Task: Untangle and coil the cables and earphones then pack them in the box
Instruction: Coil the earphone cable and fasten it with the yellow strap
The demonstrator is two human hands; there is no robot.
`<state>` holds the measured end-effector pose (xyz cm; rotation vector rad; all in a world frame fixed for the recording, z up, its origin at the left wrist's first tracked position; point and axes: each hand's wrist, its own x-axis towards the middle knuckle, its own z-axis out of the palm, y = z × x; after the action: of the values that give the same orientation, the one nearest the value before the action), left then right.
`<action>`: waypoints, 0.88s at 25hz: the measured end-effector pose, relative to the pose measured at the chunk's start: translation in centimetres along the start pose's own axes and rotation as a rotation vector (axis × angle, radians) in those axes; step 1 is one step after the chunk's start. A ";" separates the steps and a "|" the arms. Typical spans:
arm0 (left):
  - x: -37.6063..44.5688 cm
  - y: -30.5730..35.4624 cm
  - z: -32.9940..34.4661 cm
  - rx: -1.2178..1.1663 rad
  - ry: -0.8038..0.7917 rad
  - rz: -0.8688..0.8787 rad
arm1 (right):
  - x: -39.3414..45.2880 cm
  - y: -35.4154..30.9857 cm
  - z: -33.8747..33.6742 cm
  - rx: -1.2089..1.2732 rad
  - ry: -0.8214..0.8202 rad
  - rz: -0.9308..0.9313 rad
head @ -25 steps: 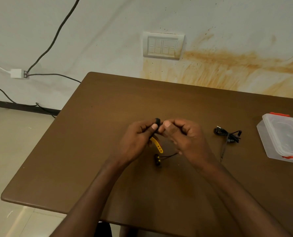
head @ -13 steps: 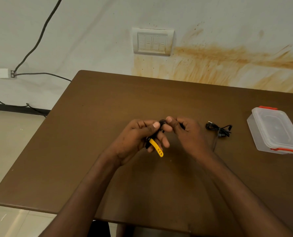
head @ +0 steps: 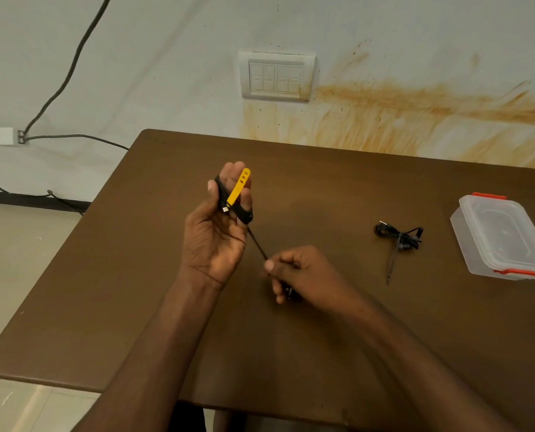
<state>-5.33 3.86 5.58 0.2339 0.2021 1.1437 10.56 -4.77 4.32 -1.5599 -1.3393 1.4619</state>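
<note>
My left hand (head: 218, 232) is raised palm-up over the brown table (head: 338, 188), with a black cable (head: 257, 244) looped around its fingers and a yellow strap (head: 238, 190) lying across them. The cable runs taut down to my right hand (head: 300, 272), which pinches it between thumb and fingers; a dark end of it shows under that hand. A coiled black earphone bundle (head: 398, 235) lies on the table to the right. The clear plastic box (head: 503, 238) with red clips stands closed at the far right.
The table's left edge and front edge drop to a tiled floor. A wall with a switch plate (head: 277, 76) and a plugged-in adapter (head: 5, 136) with dark cords lies behind the table.
The hands were together at the table's middle; now my left hand has lifted with the cable wound on its fingers, and my right hand has pulled down and right, stretching the cable.
</note>
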 end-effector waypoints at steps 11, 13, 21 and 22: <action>-1.5 -1.0 0.0 1.315 -0.043 0.108 | -1.7 -1.8 0.8 -0.581 0.498 -0.703; -1.8 -1.8 0.4 1.355 -0.131 -0.031 | -1.4 -2.1 0.1 -0.607 0.573 -0.731; -1.4 -2.0 -0.7 1.161 -0.296 -0.430 | 0.1 -0.8 -2.9 -0.196 0.481 -0.339; -1.3 -1.9 -0.8 1.131 -0.319 -0.468 | 0.2 -0.6 -3.2 -0.123 0.428 -0.305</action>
<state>-4.48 1.98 4.31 1.2860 0.5739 0.4092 13.45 -3.79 5.44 -1.5513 -1.3497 0.8183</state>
